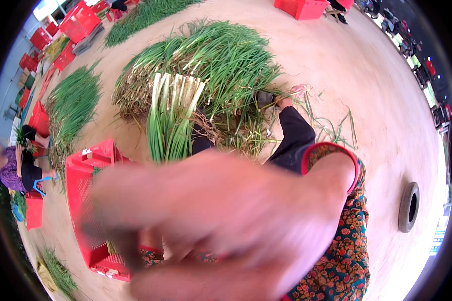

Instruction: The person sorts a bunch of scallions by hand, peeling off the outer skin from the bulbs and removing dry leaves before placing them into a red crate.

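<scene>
My right hand point(221, 200) looms large and smeared by motion across the lower middle, close to the camera. Its forearm comes in from the right, out of a flowered sleeve with red trim point(353, 185). How its fingers are set cannot be made out. Behind it, a bundle of spring onions point(173, 118) has white stem ends up and green leaves down; its lower part is hidden. A small patch of skin beside red trim shows through a gap under the right hand, perhaps my left arm; my left hand's fingers are hidden. A red plastic crate point(75, 185) stands at the left.
A big heap of spring onions point(226, 55) lies ahead by my feet, with loose leaves point(336, 125) scattered right. Another heap point(75, 100) lies further left, near a seated person point(16, 168). Red crates point(79, 21) stand at the back left. A tyre point(409, 207) is at the right.
</scene>
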Tool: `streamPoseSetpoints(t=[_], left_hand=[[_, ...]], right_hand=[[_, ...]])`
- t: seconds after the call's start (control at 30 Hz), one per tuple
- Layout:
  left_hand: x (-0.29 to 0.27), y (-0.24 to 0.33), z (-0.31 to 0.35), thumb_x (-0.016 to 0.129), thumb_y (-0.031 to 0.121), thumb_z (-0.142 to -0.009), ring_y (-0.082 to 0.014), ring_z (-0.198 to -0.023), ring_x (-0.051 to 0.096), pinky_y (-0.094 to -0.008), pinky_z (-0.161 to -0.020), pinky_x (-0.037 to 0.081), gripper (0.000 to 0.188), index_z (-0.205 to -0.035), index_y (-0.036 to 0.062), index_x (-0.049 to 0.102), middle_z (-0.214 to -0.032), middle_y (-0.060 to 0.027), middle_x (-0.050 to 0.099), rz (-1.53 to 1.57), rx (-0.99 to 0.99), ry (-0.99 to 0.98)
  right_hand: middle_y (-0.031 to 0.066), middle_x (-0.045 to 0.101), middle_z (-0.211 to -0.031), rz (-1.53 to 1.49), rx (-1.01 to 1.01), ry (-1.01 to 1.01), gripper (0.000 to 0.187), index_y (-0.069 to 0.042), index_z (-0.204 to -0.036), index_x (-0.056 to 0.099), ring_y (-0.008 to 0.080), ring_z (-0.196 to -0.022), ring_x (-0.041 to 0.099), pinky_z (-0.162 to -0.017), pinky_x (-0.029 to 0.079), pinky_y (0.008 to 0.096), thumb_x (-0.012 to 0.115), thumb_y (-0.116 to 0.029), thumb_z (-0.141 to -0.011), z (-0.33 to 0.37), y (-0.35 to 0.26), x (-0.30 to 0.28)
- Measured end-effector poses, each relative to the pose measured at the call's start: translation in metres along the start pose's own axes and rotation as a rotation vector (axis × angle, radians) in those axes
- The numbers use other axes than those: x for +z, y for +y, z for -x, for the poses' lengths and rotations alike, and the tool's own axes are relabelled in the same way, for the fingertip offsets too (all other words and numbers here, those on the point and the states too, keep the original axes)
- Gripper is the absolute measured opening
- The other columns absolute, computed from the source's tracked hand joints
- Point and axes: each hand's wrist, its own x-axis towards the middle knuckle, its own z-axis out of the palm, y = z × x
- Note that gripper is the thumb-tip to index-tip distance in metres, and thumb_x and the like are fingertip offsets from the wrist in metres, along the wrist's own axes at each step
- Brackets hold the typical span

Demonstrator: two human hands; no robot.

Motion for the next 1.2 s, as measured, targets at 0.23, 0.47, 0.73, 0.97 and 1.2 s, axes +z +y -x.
streamPoseSetpoints(t=[0.23,0.47,0.73,0.97,1.2], left_hand=[[0.000,-0.006,-0.005,0.065,0.000,-0.063,-0.0191,-0.057,0.054,-0.0309,-0.052,0.043,0.037,-0.099,-0.0018,0.058,-0.078,-0.0078,0.058,0.048,-0.051,-0.052],[0.008,0.016,0.009,0.069,0.002,-0.066,-0.0145,-0.059,0.056,-0.0267,-0.052,0.045,0.029,-0.094,-0.0002,0.061,-0.074,-0.0065,0.059,-0.342,-0.046,0.098],[0.005,0.003,0.002,0.069,-0.008,-0.063,-0.0141,-0.068,0.058,-0.0268,-0.057,0.049,0.059,-0.117,0.0038,0.051,-0.087,-0.0055,0.061,-0.214,0.144,0.071],[0.003,-0.001,-0.004,0.072,-0.011,-0.062,-0.0144,-0.091,0.059,-0.0281,-0.074,0.051,0.071,-0.126,0.0051,0.046,-0.105,-0.0039,0.060,-0.196,0.158,0.065],[-0.006,-0.007,-0.012,0.073,-0.011,-0.061,-0.0134,-0.101,0.056,-0.0272,-0.081,0.049,0.074,-0.128,0.0050,0.045,-0.114,-0.0033,0.057,-0.200,0.183,0.060]], right_hand=[[0.0113,0.057,-0.070,0.267,-0.251,-0.239,0.010,-0.002,-0.079,0.059,0.0288,-0.070,0.059,-0.060,0.047,0.0412,0.062,-0.011,-0.075,-0.020,-0.003,0.033],[0.0094,0.061,-0.074,0.990,-0.461,-0.317,0.008,-0.006,-0.079,0.066,0.0270,-0.077,0.062,-0.065,0.051,0.0413,0.064,-0.012,-0.073,-0.045,0.000,0.034],[0.0087,0.050,-0.080,1.337,-0.118,0.007,0.014,-0.006,-0.079,0.059,0.0285,-0.085,0.055,-0.071,0.048,0.0392,0.069,-0.013,-0.071,-0.013,0.133,-0.105],[0.0082,0.050,-0.082,1.193,-0.072,-0.170,0.014,-0.007,-0.079,0.058,0.0278,-0.083,0.055,-0.067,0.048,0.0399,0.068,-0.013,-0.073,0.004,0.170,-0.104],[0.0067,0.058,-0.071,1.144,-0.071,0.132,0.007,-0.005,-0.085,0.058,0.0263,-0.062,0.058,-0.056,0.048,0.0352,0.062,-0.007,-0.080,0.011,0.171,-0.097]])
